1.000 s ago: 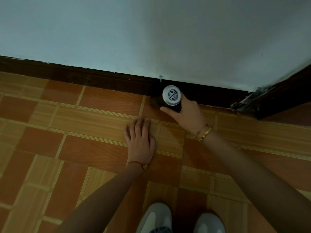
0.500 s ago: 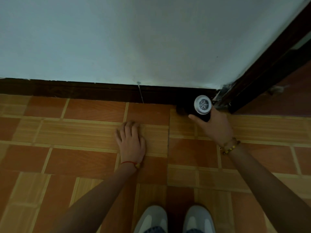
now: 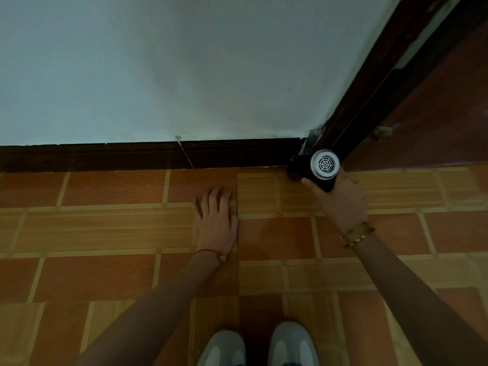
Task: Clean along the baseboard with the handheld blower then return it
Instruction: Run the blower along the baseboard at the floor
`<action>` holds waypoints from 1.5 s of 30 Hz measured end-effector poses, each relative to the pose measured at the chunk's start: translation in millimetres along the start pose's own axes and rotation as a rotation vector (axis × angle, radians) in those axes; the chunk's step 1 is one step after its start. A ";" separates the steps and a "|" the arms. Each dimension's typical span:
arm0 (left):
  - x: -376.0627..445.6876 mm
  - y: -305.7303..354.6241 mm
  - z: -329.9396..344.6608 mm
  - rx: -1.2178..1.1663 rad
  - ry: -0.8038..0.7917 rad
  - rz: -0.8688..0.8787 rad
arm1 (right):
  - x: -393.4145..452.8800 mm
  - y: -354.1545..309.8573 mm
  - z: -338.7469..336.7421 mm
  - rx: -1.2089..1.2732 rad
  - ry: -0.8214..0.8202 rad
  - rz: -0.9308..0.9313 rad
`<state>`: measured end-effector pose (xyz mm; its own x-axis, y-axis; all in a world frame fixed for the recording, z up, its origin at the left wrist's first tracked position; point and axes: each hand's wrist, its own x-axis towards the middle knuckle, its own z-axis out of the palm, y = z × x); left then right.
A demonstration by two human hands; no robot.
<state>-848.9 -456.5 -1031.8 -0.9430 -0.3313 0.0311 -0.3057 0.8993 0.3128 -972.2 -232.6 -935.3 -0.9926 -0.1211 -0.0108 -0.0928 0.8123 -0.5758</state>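
Note:
A dark wooden baseboard (image 3: pixel 118 157) runs along the foot of the pale wall. My right hand (image 3: pixel 340 199) grips the black handheld blower (image 3: pixel 320 167), whose white round grille faces up at me. Its nozzle points down at the right end of the baseboard, in the corner by the door frame. My left hand (image 3: pixel 217 220) lies flat, palm down, on the tiled floor, about a hand's length in front of the baseboard. It holds nothing.
A dark door frame (image 3: pixel 383 83) rises diagonally at the right, with a brown door (image 3: pixel 435 114) beyond it. Orange and tan floor tiles (image 3: pixel 105 233) cover the ground. My two grey shoes (image 3: pixel 264 347) show at the bottom edge.
My right hand has carried the blower to the right along the baseboard, from near its middle seam to the corner at the door frame. My left hand has stayed flat on the floor.

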 end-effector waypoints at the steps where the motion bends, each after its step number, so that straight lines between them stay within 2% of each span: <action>1: -0.1 1.3 1.8 -0.002 0.002 0.003 | -1.0 -0.9 0.0 -0.002 0.001 -0.001; 7: -1.6 2.3 4.2 0.001 0.024 -0.002 | -7.5 -16.3 11.5 0.024 -0.085 -0.048; 15: -1.9 1.7 4.2 0.007 0.041 0.017 | -2.6 5.9 -7.9 0.005 0.069 0.074; 22: -2.5 0.6 4.8 -0.011 0.051 0.018 | -8.3 -11.1 8.0 -0.032 -0.034 -0.005; 29: -2.5 0.1 6.1 -0.004 0.048 0.022 | -5.5 5.8 -5.7 -0.018 0.065 0.058; 35: -3.0 0.5 5.1 -0.008 0.056 0.025 | -9.3 -5.6 6.3 -0.029 -0.085 -0.024; 41: -2.7 0.9 4.6 0.002 0.042 0.025 | -7.1 1.5 -2.0 -0.074 0.061 0.040; 45: -3.3 1.6 3.6 -0.001 0.037 0.021 | -9.2 -0.3 0.3 -0.046 0.007 0.033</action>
<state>-846.8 -452.9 -1034.8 -0.9437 -0.3226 0.0729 -0.2856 0.9060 0.3123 -963.0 -231.9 -935.3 -0.9957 -0.0900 -0.0229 -0.0637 0.8410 -0.5372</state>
